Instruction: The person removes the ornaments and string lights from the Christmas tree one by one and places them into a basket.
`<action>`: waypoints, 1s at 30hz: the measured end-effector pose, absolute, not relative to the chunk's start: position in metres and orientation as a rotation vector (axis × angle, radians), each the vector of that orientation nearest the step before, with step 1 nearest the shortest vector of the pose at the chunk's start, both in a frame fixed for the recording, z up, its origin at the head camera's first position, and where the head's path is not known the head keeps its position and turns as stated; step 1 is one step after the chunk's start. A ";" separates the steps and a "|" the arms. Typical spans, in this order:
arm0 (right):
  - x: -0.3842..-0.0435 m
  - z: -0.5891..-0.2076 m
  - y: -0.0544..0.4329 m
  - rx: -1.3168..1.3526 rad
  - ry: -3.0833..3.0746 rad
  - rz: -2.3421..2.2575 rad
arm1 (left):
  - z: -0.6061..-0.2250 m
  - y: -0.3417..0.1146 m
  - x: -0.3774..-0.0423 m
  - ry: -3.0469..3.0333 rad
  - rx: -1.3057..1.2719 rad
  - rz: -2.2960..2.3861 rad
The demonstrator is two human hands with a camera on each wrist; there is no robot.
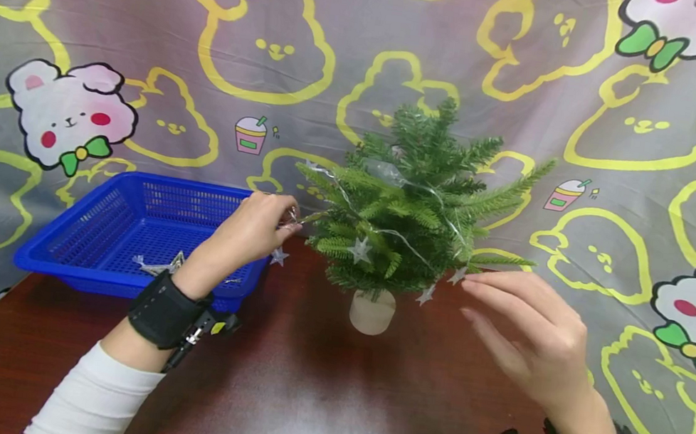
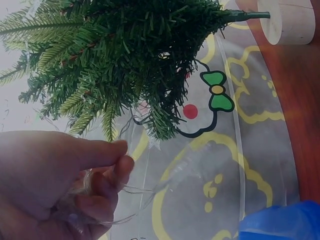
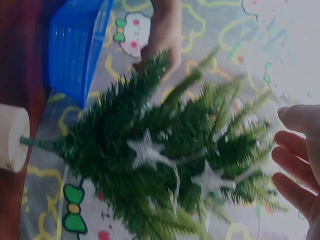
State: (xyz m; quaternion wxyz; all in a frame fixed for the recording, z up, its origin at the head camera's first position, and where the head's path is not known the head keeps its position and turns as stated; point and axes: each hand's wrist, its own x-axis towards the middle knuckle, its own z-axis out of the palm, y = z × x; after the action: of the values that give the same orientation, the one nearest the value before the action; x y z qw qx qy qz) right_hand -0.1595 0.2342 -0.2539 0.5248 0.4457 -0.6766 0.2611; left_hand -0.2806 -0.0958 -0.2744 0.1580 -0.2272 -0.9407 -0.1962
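Note:
A small artificial Christmas tree (image 1: pixel 400 209) stands upright on a pale round base (image 1: pixel 372 313). A clear star string light (image 1: pixel 409 242) winds round its branches, with a star (image 1: pixel 360 250) at the front. My left hand (image 1: pixel 260 225), left of the tree, pinches the clear wire (image 2: pixel 142 190) between thumb and fingers, with loops of it gathered in the palm; one star (image 1: pixel 279 256) dangles below. At the tree's right side, my right hand (image 1: pixel 531 331) is held with fingers extended and apart, fingertips close to a hanging star (image 1: pixel 457 275). Nothing shows in its grasp.
A blue plastic basket (image 1: pixel 140 288) stands at the left of the dark wooden table (image 1: pixel 301 398), with a silver star ornament (image 1: pixel 165 266) inside. Behind everything hangs a grey curtain (image 1: pixel 319 20) with yellow and white cartoon animals. Each wrist wears a black strap with a camera.

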 end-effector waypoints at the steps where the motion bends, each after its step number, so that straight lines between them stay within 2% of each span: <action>1: -0.159 -0.255 0.231 1.090 -1.615 0.617 | -0.274 -0.096 -0.281 -2.688 -0.659 -0.555; 10: -0.163 -0.271 0.220 1.188 -1.754 0.438 | -0.274 -0.097 -0.279 -2.633 -0.643 -0.556; 30: -0.174 -0.284 0.218 1.122 -1.899 0.285 | -0.277 -0.095 -0.280 -2.582 -0.626 -0.715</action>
State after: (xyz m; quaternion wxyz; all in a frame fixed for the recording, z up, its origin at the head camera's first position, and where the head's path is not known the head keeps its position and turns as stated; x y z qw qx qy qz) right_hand -0.1741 0.2179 -0.2840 0.4427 0.4523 -0.7656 0.1150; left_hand -0.2795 -0.0945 -0.2771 0.1938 -0.2231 -0.9207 -0.2548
